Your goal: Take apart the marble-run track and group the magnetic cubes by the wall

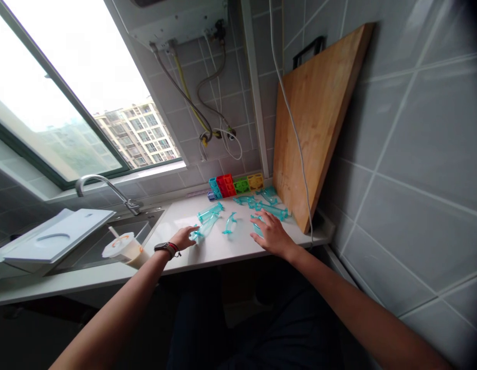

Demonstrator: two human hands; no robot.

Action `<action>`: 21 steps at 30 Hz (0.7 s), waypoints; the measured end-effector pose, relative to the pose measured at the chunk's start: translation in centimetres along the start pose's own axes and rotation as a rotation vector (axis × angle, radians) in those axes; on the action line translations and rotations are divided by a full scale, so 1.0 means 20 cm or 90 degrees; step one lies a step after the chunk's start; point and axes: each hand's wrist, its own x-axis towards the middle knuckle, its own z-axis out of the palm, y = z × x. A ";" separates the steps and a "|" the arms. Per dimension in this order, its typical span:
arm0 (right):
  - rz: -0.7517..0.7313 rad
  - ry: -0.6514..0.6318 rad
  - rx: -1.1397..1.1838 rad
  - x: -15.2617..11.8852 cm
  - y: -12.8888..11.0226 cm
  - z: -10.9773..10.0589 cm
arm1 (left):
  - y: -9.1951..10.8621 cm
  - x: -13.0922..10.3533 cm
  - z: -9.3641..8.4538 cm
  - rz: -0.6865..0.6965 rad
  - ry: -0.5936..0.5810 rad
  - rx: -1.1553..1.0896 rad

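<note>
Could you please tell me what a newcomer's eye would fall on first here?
Probably the large wooden board standing by the tiled wall on the right, or the bright window at the upper left. On the white counter, the colourful row of blocks at the back stands out behind scattered teal pieces.

The right hand [273, 234] covers much of the turquoise plastic piece [256, 227] beneath it, so its grip cannot be told. At the left hand [185, 237], the fingertips overlap the end of another clear turquoise piece [209, 224]; whether they pinch it is unclear. Just beyond the right hand, the overlapping turquoise pieces [276, 211] are too small to separate. Behind the left hand, the forearm [118, 303] hides the drink cup's [121, 247] base. High beyond both hands, the water heater [184, 20] is cut off by the top edge.
</note>
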 end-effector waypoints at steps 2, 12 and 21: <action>-0.007 -0.016 -0.011 -0.01 -0.01 0.00 | 0.02 0.01 -0.03 0.010 -0.007 0.032; -0.046 -0.066 -0.034 -0.04 -0.09 0.02 | 0.13 0.01 -0.12 -0.026 -0.003 0.147; -0.078 -0.055 -0.035 -0.04 -0.13 -0.01 | 0.53 0.11 -0.15 -0.001 0.153 0.116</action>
